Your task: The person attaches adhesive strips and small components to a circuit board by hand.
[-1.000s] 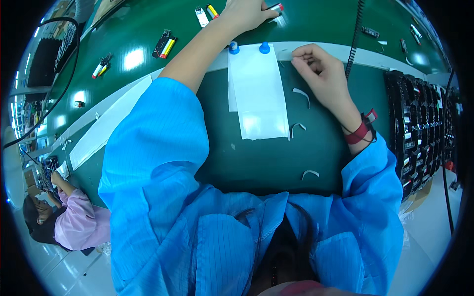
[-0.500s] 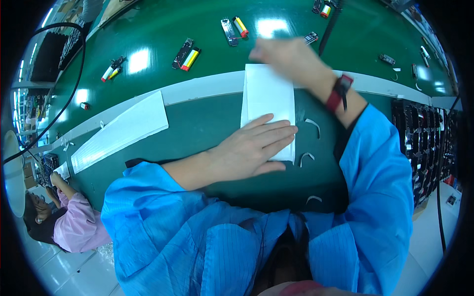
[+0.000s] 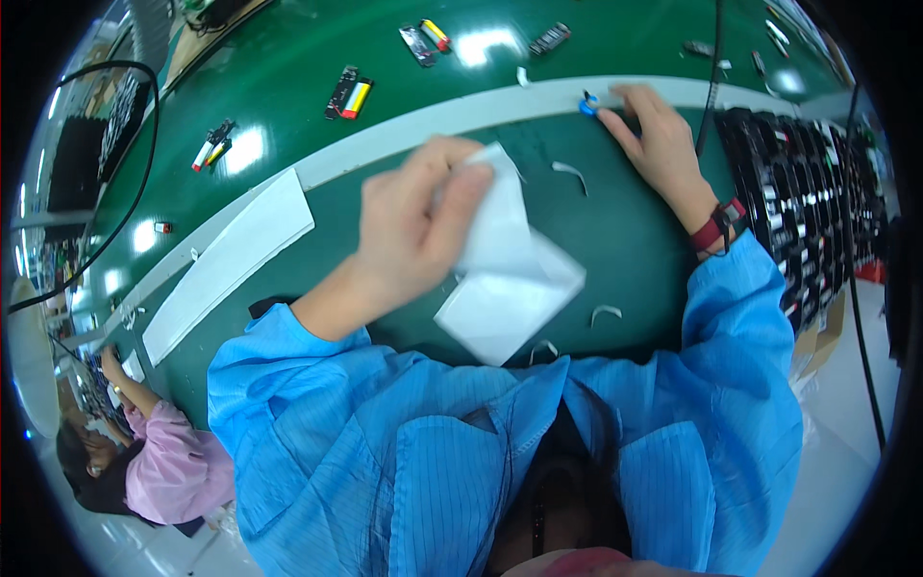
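Note:
My left hand (image 3: 418, 207) is closed, its thumb and fingers pinching a folded white paper sheet (image 3: 505, 308). The sheet hangs over the green mat, its layers spread at an angle and slightly blurred. At the pale ledge, my right hand (image 3: 663, 139) has its thumb and forefinger apart. A small blue and black piece (image 3: 588, 104) lies just beyond those fingertips; whether they touch it is hard to see. Larger white sheets (image 3: 231, 260) lie stacked on the mat to the left.
Curled white strips (image 3: 571, 175) are scattered on the green mat (image 3: 635, 250). Beyond the pale ledge (image 3: 433, 125) lie circuit boards with yellow battery cells (image 3: 356, 98). Racks of black parts (image 3: 788, 192) stand at right. A co-worker in pink (image 3: 178, 466) sits at left.
My left hand has gone from lying flat on the white sheet to lifting it by a corner. My right hand has moved right, from the sheet's far edge to the blue piece.

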The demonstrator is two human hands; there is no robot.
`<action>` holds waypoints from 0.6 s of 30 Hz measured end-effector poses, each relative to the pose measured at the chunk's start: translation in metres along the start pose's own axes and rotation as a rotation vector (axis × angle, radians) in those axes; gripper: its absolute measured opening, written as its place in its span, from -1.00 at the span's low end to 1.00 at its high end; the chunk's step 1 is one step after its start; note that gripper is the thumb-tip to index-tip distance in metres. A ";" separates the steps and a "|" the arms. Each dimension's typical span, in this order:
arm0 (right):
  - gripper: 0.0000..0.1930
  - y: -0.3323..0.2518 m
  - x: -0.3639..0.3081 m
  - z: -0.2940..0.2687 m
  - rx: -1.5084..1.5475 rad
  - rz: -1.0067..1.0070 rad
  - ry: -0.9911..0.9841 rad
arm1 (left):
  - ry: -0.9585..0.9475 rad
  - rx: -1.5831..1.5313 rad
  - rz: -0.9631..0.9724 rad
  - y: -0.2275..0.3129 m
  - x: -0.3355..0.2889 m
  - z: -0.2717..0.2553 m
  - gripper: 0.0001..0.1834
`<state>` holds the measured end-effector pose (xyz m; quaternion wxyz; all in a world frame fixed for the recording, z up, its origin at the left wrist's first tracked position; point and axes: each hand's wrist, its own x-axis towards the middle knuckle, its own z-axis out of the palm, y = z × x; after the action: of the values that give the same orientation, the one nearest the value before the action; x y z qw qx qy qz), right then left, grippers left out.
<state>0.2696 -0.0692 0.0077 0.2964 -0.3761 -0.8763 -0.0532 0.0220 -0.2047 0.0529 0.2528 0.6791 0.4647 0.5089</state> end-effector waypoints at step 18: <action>-0.72 -0.027 -0.369 -0.186 1.033 1.129 -0.569 | -0.109 0.642 0.315 -0.055 0.060 0.071 -0.49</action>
<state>0.5400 -0.3785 -0.0427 0.1807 -0.5758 -0.5106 0.6124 0.0703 -0.1178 0.0100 -0.0303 0.8131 0.4764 0.3330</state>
